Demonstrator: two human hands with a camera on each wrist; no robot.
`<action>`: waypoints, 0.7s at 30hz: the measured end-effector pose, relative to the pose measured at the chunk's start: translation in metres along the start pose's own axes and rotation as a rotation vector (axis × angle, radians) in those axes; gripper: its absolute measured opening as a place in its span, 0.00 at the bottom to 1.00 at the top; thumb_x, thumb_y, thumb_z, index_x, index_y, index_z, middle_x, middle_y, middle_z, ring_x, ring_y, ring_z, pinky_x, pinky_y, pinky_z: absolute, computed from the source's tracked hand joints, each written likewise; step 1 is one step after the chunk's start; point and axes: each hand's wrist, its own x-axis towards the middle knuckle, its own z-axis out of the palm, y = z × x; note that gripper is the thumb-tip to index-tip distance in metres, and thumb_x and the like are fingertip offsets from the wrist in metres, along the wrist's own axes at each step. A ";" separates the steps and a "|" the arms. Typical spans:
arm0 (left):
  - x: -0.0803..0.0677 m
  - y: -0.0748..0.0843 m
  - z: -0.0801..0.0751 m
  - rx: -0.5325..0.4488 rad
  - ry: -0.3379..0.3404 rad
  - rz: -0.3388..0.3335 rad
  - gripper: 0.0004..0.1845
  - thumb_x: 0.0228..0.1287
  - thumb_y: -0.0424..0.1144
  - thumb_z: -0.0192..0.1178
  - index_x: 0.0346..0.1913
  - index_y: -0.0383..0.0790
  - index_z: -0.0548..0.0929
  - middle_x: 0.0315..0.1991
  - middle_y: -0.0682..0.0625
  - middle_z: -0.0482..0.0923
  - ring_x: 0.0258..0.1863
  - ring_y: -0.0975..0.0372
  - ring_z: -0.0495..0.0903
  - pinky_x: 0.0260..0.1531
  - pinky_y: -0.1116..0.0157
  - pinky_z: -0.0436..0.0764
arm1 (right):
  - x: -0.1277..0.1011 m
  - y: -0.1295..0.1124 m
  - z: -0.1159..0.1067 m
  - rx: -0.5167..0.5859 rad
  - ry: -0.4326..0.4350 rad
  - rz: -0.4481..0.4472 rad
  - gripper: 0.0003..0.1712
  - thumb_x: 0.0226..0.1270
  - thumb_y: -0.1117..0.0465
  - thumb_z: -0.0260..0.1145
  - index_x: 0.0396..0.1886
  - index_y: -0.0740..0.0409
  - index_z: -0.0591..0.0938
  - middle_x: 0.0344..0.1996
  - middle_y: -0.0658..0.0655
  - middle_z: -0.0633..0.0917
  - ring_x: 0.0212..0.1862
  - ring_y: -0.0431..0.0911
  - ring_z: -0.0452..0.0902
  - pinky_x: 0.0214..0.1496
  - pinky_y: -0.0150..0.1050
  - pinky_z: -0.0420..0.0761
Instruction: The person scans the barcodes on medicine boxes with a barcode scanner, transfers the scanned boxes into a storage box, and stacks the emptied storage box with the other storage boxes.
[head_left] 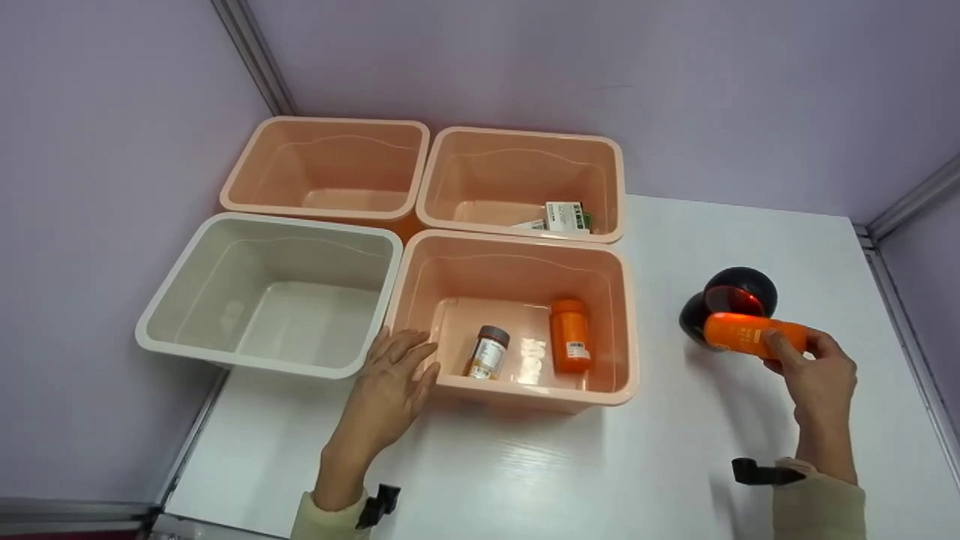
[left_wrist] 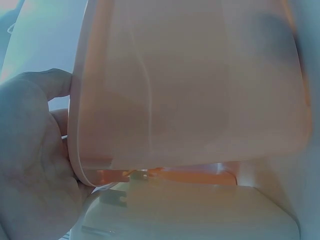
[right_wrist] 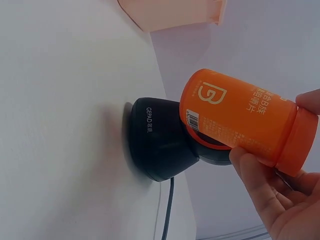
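1. A grey-white rectangular plastic bin (head_left: 187,300) sits at the table's left edge, its near left corner overhanging the white tabletop (head_left: 675,465).
2. Behind it stands an empty peach plastic bin (head_left: 247,161), close to the lilac corner walls.
3. The left hand (head_left: 394,382) lies flat on the table, fingers straight and slightly spread, its fingertips against the near left corner of the front peach bin (head_left: 622,330). The left wrist view shows only a blur of that bin's wall and the palm.
4. Inside the front peach bin lie a small brown-capped bottle with a pale label (head_left: 487,352) and an orange plastic bottle (head_left: 570,336), apart from each other.
5. The rear right peach bin (head_left: 611,187) holds a white and green carton (head_left: 566,216); a second pack beside it is half hidden by the rim.
6. Open tabletop runs between the bins and a round black barcode scanner (head_left: 731,296), whose cable leaves the right wrist view at the bottom.
7. The right hand (head_left: 821,375) pinches an orange cylindrical pill bottle (head_left: 750,334) between thumb and fingers, held sideways just in front of the scanner's red window, its cap end partly covered by fingers.
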 end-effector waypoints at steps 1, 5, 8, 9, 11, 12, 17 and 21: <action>0.000 0.000 0.000 -0.002 -0.001 -0.002 0.19 0.70 0.50 0.49 0.51 0.42 0.82 0.55 0.49 0.78 0.61 0.58 0.72 0.74 0.56 0.52 | 0.000 0.000 0.000 -0.018 0.008 -0.005 0.38 0.57 0.46 0.68 0.64 0.60 0.69 0.52 0.51 0.72 0.26 0.32 0.83 0.35 0.18 0.80; 0.000 0.000 -0.001 0.000 -0.007 -0.001 0.19 0.70 0.50 0.49 0.52 0.43 0.81 0.56 0.49 0.78 0.61 0.58 0.72 0.74 0.55 0.53 | 0.002 0.000 0.000 -0.046 0.028 -0.020 0.37 0.58 0.47 0.67 0.62 0.60 0.70 0.45 0.43 0.72 0.25 0.32 0.83 0.34 0.18 0.80; 0.001 0.000 -0.001 -0.001 -0.008 0.000 0.19 0.70 0.50 0.49 0.52 0.42 0.82 0.55 0.49 0.78 0.61 0.57 0.72 0.74 0.55 0.53 | 0.002 0.000 0.001 -0.051 0.033 -0.024 0.36 0.58 0.47 0.67 0.62 0.61 0.70 0.41 0.41 0.71 0.25 0.31 0.82 0.33 0.21 0.81; 0.001 0.000 -0.001 -0.001 -0.009 -0.001 0.19 0.70 0.50 0.49 0.52 0.42 0.82 0.55 0.49 0.79 0.61 0.57 0.72 0.74 0.55 0.53 | 0.002 0.000 0.001 -0.059 0.034 -0.025 0.37 0.58 0.46 0.66 0.63 0.61 0.70 0.40 0.40 0.71 0.24 0.30 0.82 0.33 0.21 0.81; 0.001 0.001 -0.001 -0.001 -0.011 -0.005 0.20 0.70 0.51 0.49 0.52 0.42 0.82 0.55 0.49 0.79 0.62 0.57 0.72 0.74 0.55 0.53 | 0.001 -0.001 0.001 -0.087 0.033 -0.022 0.39 0.58 0.44 0.66 0.64 0.61 0.68 0.40 0.41 0.70 0.24 0.28 0.81 0.33 0.21 0.81; 0.001 0.001 -0.001 -0.003 -0.013 -0.007 0.20 0.70 0.51 0.49 0.52 0.42 0.82 0.55 0.49 0.79 0.62 0.57 0.72 0.74 0.56 0.52 | 0.001 -0.001 0.000 -0.104 0.033 -0.019 0.41 0.57 0.42 0.65 0.64 0.61 0.68 0.41 0.42 0.70 0.24 0.28 0.81 0.33 0.20 0.81; 0.000 0.001 -0.001 -0.009 -0.020 -0.018 0.20 0.70 0.51 0.48 0.52 0.42 0.81 0.56 0.49 0.78 0.62 0.58 0.71 0.74 0.56 0.51 | 0.001 -0.004 0.001 -0.144 0.036 -0.003 0.46 0.53 0.36 0.64 0.63 0.61 0.67 0.44 0.47 0.72 0.23 0.30 0.82 0.32 0.20 0.81; 0.000 0.001 0.000 -0.014 -0.016 -0.017 0.20 0.70 0.51 0.48 0.52 0.42 0.82 0.55 0.49 0.78 0.62 0.58 0.71 0.74 0.56 0.51 | 0.002 -0.006 0.002 -0.135 0.043 0.013 0.46 0.51 0.35 0.65 0.60 0.61 0.67 0.44 0.49 0.72 0.23 0.32 0.83 0.32 0.21 0.81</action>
